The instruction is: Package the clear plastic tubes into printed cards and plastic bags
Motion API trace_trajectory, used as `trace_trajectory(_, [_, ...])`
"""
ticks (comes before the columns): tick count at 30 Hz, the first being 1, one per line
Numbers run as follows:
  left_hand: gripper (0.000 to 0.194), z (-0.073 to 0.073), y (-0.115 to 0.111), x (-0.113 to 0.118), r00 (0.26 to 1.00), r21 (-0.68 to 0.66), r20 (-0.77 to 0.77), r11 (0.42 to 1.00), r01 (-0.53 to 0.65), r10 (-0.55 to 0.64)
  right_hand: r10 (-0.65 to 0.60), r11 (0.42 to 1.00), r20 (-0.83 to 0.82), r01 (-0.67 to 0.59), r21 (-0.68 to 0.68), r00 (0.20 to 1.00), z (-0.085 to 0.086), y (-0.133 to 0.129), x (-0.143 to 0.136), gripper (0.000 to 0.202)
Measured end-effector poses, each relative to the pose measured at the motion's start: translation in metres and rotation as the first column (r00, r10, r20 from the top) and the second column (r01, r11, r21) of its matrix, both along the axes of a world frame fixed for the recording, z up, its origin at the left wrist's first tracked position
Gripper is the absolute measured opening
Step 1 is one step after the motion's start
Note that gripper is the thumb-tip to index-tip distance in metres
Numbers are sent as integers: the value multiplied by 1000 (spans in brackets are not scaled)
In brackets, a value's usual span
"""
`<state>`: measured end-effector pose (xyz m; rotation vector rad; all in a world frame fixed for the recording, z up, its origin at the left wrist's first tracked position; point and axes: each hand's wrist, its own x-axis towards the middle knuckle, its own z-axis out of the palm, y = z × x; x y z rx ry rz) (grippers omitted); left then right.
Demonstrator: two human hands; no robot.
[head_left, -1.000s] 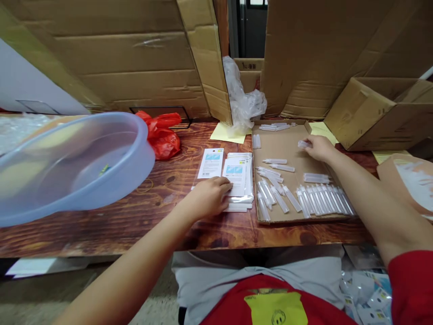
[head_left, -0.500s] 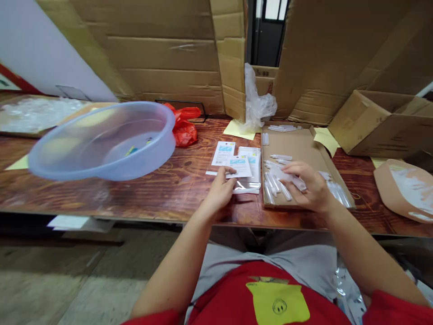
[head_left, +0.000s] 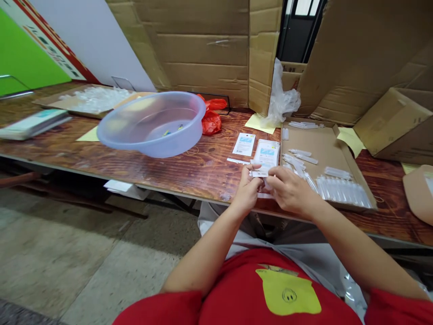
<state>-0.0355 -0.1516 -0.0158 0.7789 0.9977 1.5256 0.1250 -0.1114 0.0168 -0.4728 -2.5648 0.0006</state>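
My left hand (head_left: 249, 188) is closed on a white printed packet (head_left: 260, 171) near the table's front edge. Against the packet's right side is my right hand (head_left: 287, 187), its fingers pinched together; what they hold is too small to tell. Just behind the hands lies a stack of printed packets (head_left: 266, 151), with a single printed card (head_left: 244, 144) to its left. The shallow cardboard tray (head_left: 324, 151) on the right holds several clear plastic tubes (head_left: 343, 190), some in a neat row and others loose.
A translucent blue basin (head_left: 152, 146) stands left of the cards, beside a red plastic bag (head_left: 212, 122). Farther left are a tray of clear plastic pieces (head_left: 98, 99) and a stack of printed sheets (head_left: 37, 122). An open carton (head_left: 392, 122) sits at the right.
My right hand has left the tube tray and come to the packet in my left hand. That packet has moved off the card stack toward me. The view has turned left.
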Motion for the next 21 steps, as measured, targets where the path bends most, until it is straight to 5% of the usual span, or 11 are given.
trace_trajectory(5, [49, -7, -2, -2, 992, 12, 19, 992, -122, 122, -57, 930, -41, 38, -366, 998, 10, 6, 6, 73])
trace_trajectory(10, [50, -4, -14, -12, 995, 69, -36, 993, -92, 94, -9, 731, -127, -81, -678, 992, 2, 24, -9, 41])
trace_trajectory(14, [55, -5, -27, -26, 994, 89, -36, 991, -98, 101, -133, 515, -286, -180, -838, 949, -19, 29, -50, 35])
trace_trajectory(16, [55, -8, -32, -37, 990, 62, -77, 992, -112, 117, -186, 455, -267, -158, -876, 946, -28, 24, -73, 32])
trace_trajectory(18, [51, -13, -36, -51, 976, 46, -158, 988, -147, 152, -210, 483, -232, -105, -869, 950, -30, 20, -90, 28])
trace_trajectory(21, [47, -18, -37, -79, 921, 45, -283, 963, -264, 266, -58, 650, -226, -135, -748, 972, -16, 26, -88, 55])
